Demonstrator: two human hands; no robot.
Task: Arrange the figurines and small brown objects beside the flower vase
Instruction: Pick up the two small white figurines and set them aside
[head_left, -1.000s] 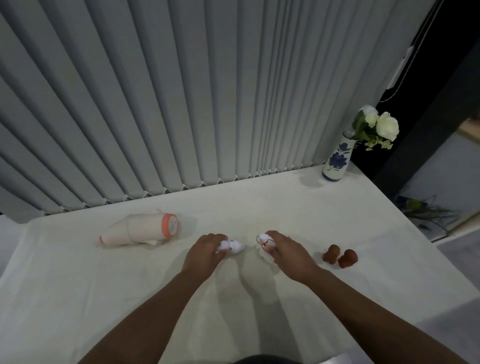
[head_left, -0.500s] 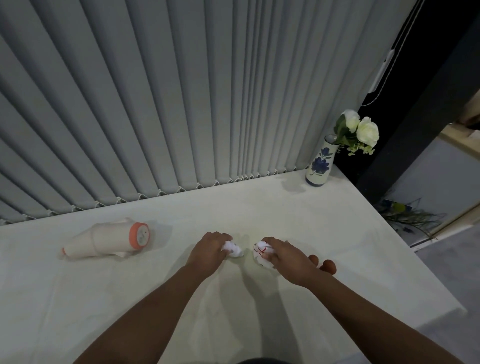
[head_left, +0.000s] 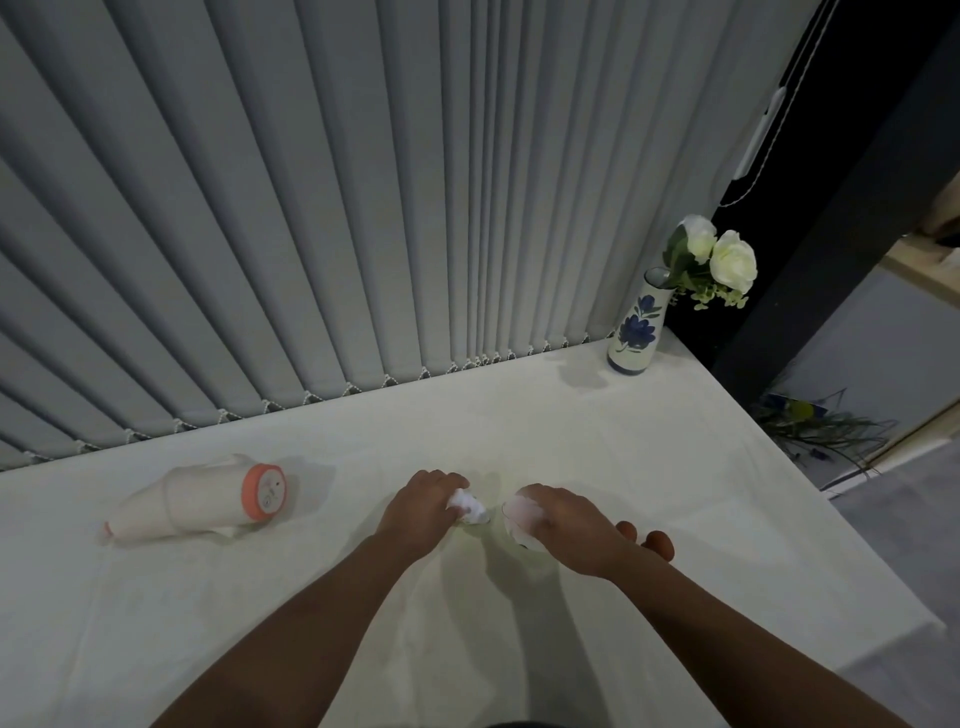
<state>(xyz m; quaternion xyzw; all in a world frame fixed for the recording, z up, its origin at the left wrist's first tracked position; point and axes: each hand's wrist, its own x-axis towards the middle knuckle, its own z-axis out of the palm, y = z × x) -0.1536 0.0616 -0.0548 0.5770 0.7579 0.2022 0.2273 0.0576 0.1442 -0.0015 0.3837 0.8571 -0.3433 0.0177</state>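
Note:
My left hand (head_left: 423, 509) is closed around a small white figurine (head_left: 469, 505) at the middle of the white table (head_left: 675, 493). Close to its right, my right hand (head_left: 569, 530) grips a second white figurine (head_left: 517, 514), blurred by motion. Two small brown objects (head_left: 644, 540) lie just right of my right wrist, partly hidden behind it. The white vase with a blue flower pattern (head_left: 636, 332) stands upright at the table's far right corner and holds white roses (head_left: 719, 257).
A cream bottle-shaped object with an orange end (head_left: 208, 501) lies on its side at the left of the table. Grey vertical blinds (head_left: 363, 208) run along the far edge. The table's right edge drops to a floor with a dark plant (head_left: 815, 426).
Both hands stay closed on the white figurines. The view has shifted, and my right wrist now hides part of the two brown objects.

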